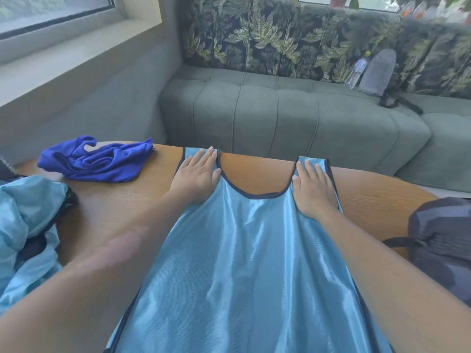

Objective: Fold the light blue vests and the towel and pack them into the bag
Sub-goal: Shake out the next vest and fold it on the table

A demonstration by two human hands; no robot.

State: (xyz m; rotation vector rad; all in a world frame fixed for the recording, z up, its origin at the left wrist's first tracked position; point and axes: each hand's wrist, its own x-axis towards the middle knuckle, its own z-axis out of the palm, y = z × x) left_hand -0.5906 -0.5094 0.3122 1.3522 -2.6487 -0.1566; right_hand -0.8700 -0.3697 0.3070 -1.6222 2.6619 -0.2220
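Vest (244,263) nearest me, spread face-up on the table (260,177), hem running off the bottom of view, shoulder straps at the far edge. My left hand (196,177) lies flat on the left strap, fingers straight and together, pressing, gripping nothing. My right hand (314,189) does the same on the right strap, palm down, fingers extended. Neither pinches cloth.

Step in hand, as I read it: smoothing and squaring the first vest before any fold. Long ripples show down the middle, so it isn't flat yet.

Outward from the hands: towel (96,160), dark blue, crumpled at the far left of the table, unfolded. More vests (25,225) heaped at the left edge, dark trim showing. Bag (443,243), grey, slumped at the right edge; I can't tell if its mouth is open.

Next move, my judgement: pinch both straps and bring them toward me, or fold one side across. Fabric looks slippery; expect sliding.
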